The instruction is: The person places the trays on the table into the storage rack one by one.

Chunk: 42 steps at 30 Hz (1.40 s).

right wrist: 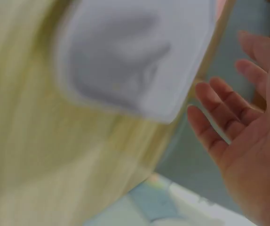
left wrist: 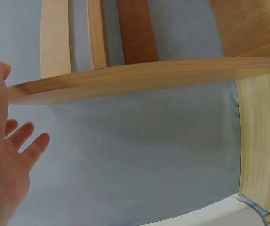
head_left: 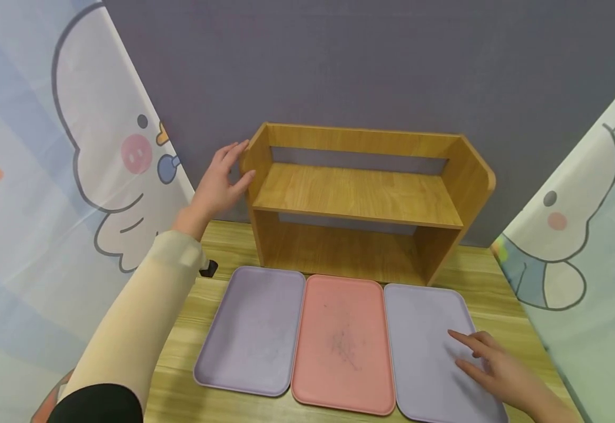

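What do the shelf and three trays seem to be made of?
Shelf: probably wood-grain laminate board, satin; flat panels show grain and a soft sheen, though solid wood is possible. Left lilac tray, pink tray and right lilac tray: likely moulded plastic, matte; dull surfaces, rounded corners and raised rims suggest it.

The shelf (head_left: pixel 357 191) looks like smooth wood. In front of it, the scuffed pink tray (head_left: pixel 346 311) and lilac trays (head_left: pixel 415 329) look like matt plastic; beneath it, the surface (head_left: pixel 236 247) looks wood-grained; behind it, the backdrop (head_left: pixel 371 64) resembles matt cloth.
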{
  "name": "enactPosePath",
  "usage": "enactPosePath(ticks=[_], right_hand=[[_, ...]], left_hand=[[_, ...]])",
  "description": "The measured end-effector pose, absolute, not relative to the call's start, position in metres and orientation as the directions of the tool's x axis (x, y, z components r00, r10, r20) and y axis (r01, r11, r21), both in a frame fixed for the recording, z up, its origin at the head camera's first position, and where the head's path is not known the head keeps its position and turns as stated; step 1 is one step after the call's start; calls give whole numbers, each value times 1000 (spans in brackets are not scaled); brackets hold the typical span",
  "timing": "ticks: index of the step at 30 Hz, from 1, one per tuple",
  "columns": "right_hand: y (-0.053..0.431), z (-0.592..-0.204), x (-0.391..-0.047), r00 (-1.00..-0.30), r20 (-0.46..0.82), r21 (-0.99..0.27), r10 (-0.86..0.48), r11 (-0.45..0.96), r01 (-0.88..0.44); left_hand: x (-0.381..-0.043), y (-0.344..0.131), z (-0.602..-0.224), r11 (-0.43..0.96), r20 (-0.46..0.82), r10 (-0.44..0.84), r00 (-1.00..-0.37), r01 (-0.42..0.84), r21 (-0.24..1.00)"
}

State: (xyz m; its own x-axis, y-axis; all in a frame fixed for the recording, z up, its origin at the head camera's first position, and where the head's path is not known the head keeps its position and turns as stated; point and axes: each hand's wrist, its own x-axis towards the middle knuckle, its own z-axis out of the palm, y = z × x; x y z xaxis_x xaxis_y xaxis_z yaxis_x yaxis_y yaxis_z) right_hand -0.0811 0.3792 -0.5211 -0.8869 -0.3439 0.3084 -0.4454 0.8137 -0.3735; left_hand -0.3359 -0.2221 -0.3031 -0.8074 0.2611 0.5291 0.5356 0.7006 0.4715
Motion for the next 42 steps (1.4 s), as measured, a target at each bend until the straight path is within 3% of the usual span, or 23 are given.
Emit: enactPosePath(ticks=[6,13,15,17,27,34,42], right_hand=[[428,-534,-67,-950,-7,-492,-313,828,-269],[455,-549,-62,-883,-381,-616,-273,787,22],[455,-553,-61,-857,-438,-638,-272,766,83],[454,-556,-60,-844,-458,-650,-279,752,104],[452,-560,-63,-841,-387,-665,-379,746,-30],[458,-558,-63,-834,-450,-710,-321,695,115],[470,-558,-59,-817,-420,-828,-394,534,168]], left_hand=[[-349,-219,-296,686,456,282,-844,509,520],[-361,-215,-291,717,399,320,-859,495,491],[-363,-215,-290,727,379,309,-872,474,497],[-364,-215,-290,737,359,292,-886,448,506],[-367,-214,-290,750,334,272,-903,416,514],[-366,-208,-290,745,354,270,-895,427,512],[-365,-206,-291,744,344,273,-898,424,517]])
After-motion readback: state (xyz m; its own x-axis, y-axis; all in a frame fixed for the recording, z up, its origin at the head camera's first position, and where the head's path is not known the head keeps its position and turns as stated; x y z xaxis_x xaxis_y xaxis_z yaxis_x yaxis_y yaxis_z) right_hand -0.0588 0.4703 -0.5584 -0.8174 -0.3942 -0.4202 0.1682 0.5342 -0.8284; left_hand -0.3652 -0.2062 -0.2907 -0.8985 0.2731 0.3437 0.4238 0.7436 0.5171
